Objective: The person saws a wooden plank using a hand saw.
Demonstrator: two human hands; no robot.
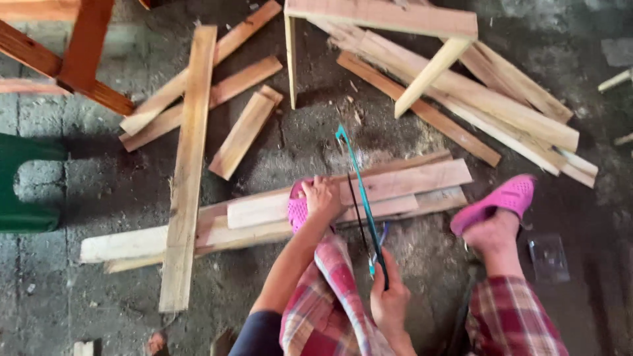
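Note:
My right hand (389, 296) grips the handle of a teal-framed hand saw (359, 188). Its blade crosses a stack of pale wooden planks (409, 181) lying on the floor. My left hand (321, 196) rests on top of those planks beside the saw, over my foot in a pink clog (297, 209) that stands on the wood. My other foot, in a pink clog (494, 201), stands on the floor to the right of the stack. Plaid trouser legs fill the bottom of the view.
A long plank (188, 165) lies across the stack's left end. Several loose boards (217, 92) lie at the back, and a heap of planks (501, 112) at the back right. A wooden stool frame (382, 26) stands behind. A green object (26, 184) sits at left.

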